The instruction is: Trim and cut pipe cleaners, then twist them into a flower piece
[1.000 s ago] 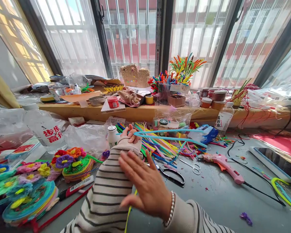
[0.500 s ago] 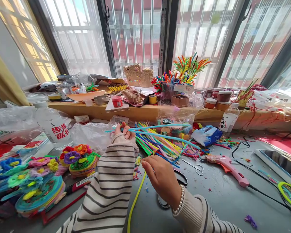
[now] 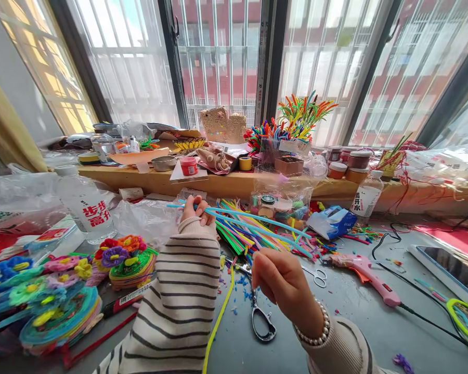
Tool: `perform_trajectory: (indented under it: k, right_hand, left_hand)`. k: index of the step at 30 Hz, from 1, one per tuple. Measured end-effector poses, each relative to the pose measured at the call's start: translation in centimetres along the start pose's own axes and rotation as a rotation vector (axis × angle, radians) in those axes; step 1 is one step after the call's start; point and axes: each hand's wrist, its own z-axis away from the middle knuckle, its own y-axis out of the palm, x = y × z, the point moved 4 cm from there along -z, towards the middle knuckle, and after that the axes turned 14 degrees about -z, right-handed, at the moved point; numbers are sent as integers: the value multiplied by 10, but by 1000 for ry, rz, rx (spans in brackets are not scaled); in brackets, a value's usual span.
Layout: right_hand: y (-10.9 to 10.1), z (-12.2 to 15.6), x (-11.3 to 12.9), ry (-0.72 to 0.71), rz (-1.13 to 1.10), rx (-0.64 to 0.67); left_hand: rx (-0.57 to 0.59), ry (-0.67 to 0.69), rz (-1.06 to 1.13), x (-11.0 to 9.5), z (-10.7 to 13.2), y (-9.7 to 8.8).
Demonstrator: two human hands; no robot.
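Note:
My left hand (image 3: 194, 209), in a striped sleeve, is closed round light blue pipe cleaners (image 3: 257, 221) that reach to the right over a heap of coloured pipe cleaners (image 3: 239, 236). My right hand (image 3: 283, 283) hovers above the grey table with its fingers curled in a pinch; what it holds is hidden. Black-handled scissors (image 3: 260, 314) lie just under and left of it. A yellow-green pipe cleaner (image 3: 218, 322) runs along the table between my arms.
Finished pipe-cleaner flower discs (image 3: 58, 306) fill the left side, with a water bottle (image 3: 83, 205) behind them. To the right lie small silver scissors (image 3: 317, 276), a pink glue gun (image 3: 364, 272) with its cord, and a tablet (image 3: 448, 265). A cluttered wooden shelf (image 3: 226, 183) runs below the window.
My right hand went from open and flat to a pinch, then rose and shifted right, uncovering the black scissors. The left hand stayed on the blue pipe cleaners.

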Motion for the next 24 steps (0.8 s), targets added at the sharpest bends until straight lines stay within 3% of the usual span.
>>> perform_trajectory:
  k: [4, 8, 11, 15, 17, 20, 24]
  right_hand:
    - [2, -5, -23, 156, 226, -73]
    - [26, -6, -27, 204, -78, 60]
    - [24, 1, 1, 48, -93, -18]
    - [10, 9, 32, -145, -59, -109]
    - [9, 6, 25, -93, 62, -172]
    - [21, -4, -7, 77, 175, -120]
    - [20, -12, -36, 94, 133, -136]
  left_hand:
    - [-24, 22, -48, -6, 2, -2]
    - [51, -3, -90, 10, 10, 15]
    - [99, -84, -69, 20, 13, 20]
    - [84, -130, -25, 20, 13, 12]
    - [82, -161, -4, 21, 14, 12]
    - [98, -201, 20, 23, 18, 18]
    - [119, -245, 44, 21, 22, 26]
